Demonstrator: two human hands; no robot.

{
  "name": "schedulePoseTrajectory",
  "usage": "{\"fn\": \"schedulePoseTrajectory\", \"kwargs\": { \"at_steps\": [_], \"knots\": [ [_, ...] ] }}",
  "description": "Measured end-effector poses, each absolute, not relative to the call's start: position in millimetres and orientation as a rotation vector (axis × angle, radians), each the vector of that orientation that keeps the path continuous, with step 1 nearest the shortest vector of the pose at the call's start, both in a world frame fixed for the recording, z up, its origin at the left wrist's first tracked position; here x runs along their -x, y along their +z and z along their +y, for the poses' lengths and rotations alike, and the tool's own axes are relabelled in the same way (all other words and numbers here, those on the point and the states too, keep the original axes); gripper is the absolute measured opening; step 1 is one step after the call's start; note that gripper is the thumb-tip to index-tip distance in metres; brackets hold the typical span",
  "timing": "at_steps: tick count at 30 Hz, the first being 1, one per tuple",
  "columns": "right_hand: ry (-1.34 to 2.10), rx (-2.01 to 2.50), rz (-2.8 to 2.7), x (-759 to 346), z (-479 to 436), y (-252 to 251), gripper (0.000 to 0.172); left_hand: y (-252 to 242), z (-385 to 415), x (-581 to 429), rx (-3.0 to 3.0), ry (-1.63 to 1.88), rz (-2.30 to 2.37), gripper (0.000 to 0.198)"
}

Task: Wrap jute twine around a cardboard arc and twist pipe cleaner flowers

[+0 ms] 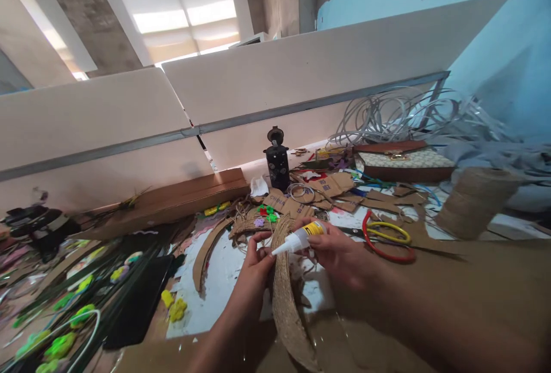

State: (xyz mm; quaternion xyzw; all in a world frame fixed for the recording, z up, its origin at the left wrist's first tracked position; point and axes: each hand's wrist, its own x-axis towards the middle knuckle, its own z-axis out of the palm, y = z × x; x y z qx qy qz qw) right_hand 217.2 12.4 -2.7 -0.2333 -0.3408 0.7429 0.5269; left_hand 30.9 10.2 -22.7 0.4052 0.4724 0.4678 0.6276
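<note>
A curved strip wrapped in brown twine (pixel 287 310) runs from the middle of the head view down to the lower edge. My left hand (pixel 257 264) is closed at its left side, thumb and fingers pinching its edge. In my right hand (pixel 338 249) is a small white glue bottle (pixel 298 240) with a yellow label. The bottle is tilted, and its pointed nozzle reaches across the strip to my left thumb. Loose twine lies behind and under the strip. Beyond it are small red, green and purple fuzzy flowers (pixel 267 214). A bare curved cardboard strip (pixel 206 249) lies to the left.
Scissors with red and yellow handles (pixel 390 238) lie right of my right hand. Farther right stands a large twine spool (pixel 477 201). A black bottle (pixel 278 163) with its lid up, cardboard scraps and a patterned handbag (pixel 402 163) are behind. Fuzzy flowers and a black tablet-like slab (pixel 140 304) lie left.
</note>
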Motion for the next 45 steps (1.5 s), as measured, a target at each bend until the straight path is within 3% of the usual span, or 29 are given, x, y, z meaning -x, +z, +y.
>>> {"fn": "schedulePoseTrajectory", "kwargs": {
  "at_steps": [20, 45],
  "knots": [
    [1.789, 0.558, -0.924, -221, 13, -7, 0.038, -23, 2, -41, -0.885, 1.098, 1.009, 0.04],
    [1.097, 1.007, -1.511, -239, 10, 8, 0.029, -21, 2, -32, -0.746, 1.11, 0.869, 0.043]
  ]
}}
